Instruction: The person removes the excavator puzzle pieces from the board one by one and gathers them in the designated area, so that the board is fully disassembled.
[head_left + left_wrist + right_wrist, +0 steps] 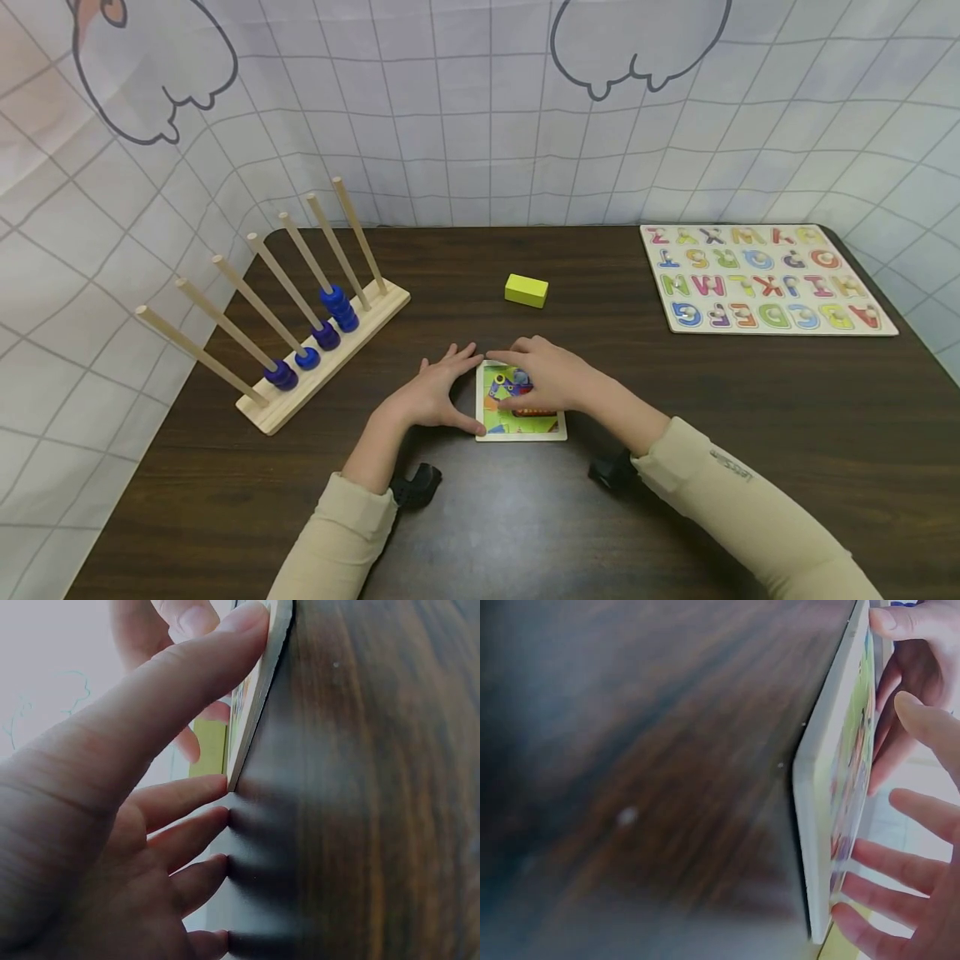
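A small square picture puzzle (522,437) with a pale border lies flat on the dark table, showing a colourful picture with green in it. Beside its left edge, my left hand (427,396) has its fingers spread; the thumb touches the near left corner and the index finger the far left corner. In the left wrist view, the other fingertips touch the tabletop. My right hand (558,379) lies over the puzzle's right and far part, covering some of the picture. The right wrist view shows its fingers (896,862) extended at the puzzle's surface, with the thumb raised off it.
A yellow block (527,291) sits beyond the puzzle. To the left stands a wooden peg rack (337,354) with upright rods and several blue rings. At the back right lies an alphabet board (768,279). A white gridded cloth (465,133) hangs behind the table.
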{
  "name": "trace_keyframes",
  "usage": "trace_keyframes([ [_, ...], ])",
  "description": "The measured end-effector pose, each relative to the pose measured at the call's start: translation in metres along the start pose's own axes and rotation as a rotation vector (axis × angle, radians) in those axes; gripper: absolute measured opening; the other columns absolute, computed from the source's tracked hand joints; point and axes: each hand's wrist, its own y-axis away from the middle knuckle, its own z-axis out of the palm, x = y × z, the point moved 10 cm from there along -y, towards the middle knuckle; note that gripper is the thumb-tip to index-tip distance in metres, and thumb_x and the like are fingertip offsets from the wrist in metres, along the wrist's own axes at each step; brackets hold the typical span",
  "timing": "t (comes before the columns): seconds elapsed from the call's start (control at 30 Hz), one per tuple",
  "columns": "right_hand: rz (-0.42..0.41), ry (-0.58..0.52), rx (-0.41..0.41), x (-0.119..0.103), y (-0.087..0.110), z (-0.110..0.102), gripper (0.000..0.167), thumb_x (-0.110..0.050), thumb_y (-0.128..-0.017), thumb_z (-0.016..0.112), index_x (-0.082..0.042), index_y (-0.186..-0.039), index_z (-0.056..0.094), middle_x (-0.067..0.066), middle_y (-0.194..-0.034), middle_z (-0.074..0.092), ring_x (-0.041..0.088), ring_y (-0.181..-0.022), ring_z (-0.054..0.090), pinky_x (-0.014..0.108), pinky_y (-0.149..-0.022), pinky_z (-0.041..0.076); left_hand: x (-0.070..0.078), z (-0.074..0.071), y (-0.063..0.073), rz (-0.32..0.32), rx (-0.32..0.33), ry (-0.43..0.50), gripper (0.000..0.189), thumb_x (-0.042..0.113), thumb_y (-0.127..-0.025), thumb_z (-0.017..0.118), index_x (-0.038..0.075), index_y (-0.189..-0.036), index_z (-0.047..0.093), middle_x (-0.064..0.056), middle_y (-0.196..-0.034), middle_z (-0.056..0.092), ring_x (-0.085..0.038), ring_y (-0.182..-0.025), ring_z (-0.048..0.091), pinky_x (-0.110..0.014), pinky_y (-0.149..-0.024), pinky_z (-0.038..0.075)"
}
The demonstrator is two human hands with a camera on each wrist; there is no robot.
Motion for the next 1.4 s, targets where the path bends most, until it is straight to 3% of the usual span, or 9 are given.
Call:
trace_keyframes([
  [0.23, -0.021, 0.068, 0.004, -0.003, -0.006, 0.003, 0.068, -0.059, -0.077, 0.061, -0.024, -0.134, 0.049, 0.008, -0.116, 0.049, 0.020, -0.097, 0.043, 0.035, -0.074, 0.046, 0.001, 0.000, 0.000, 0.005, -0.001, -0.004, 0.098, 0.039, -0.066, 0.081, 0.011, -0.144, 0.030, -0.005, -0.152, 0.014, -0.027, -0.139, 0.002, -0.061, -0.103, 0.001],
  [0.43, -0.033, 0.101, 0.009, -0.005, -0.008, 0.005, 0.066, -0.060, -0.077, 0.060, -0.025, -0.132, 0.051, 0.008, -0.117, 0.047, 0.022, -0.098, 0.042, 0.036, -0.075, 0.045, 0.001, 0.000, 0.000, -0.004, -0.002, -0.007, 0.097, 0.040, -0.066, 0.081, 0.010, -0.143, 0.030, -0.005, -0.152, 0.014, -0.027, -0.139, 0.003, -0.060, -0.104, 0.002],
  [0.83, -0.011, 0.058, -0.027, -0.008, -0.015, 0.002, 0.067, -0.056, -0.074, 0.066, -0.022, -0.130, 0.052, 0.010, -0.121, 0.046, 0.025, -0.103, 0.041, 0.041, -0.083, 0.045, 0.000, -0.001, 0.000, -0.004, 0.008, -0.007, 0.096, 0.040, -0.065, 0.081, 0.014, -0.143, 0.032, -0.004, -0.152, 0.015, -0.027, -0.139, 0.004, -0.061, -0.104, 0.002],
  [1.13, -0.014, -0.027, -0.076, -0.011, -0.025, 0.003, 0.060, -0.050, -0.071, 0.072, -0.021, -0.121, 0.057, 0.010, -0.117, 0.044, 0.024, -0.099, 0.039, 0.038, -0.077, 0.045, -0.001, -0.002, 0.000, -0.015, 0.010, -0.005, 0.097, 0.040, -0.064, 0.082, 0.015, -0.143, 0.032, -0.004, -0.151, 0.015, -0.025, -0.139, 0.004, -0.059, -0.104, 0.002],
  [1.4, 0.001, -0.081, -0.113, -0.011, -0.030, 0.007, 0.055, -0.046, -0.069, 0.076, -0.019, -0.113, 0.056, 0.010, -0.116, 0.041, 0.026, -0.101, 0.036, 0.038, -0.079, 0.043, 0.000, -0.001, 0.000, -0.014, 0.015, -0.021, 0.098, 0.041, -0.063, 0.082, 0.014, -0.143, 0.032, -0.004, -0.152, 0.014, -0.025, -0.139, 0.004, -0.060, -0.104, 0.003],
])
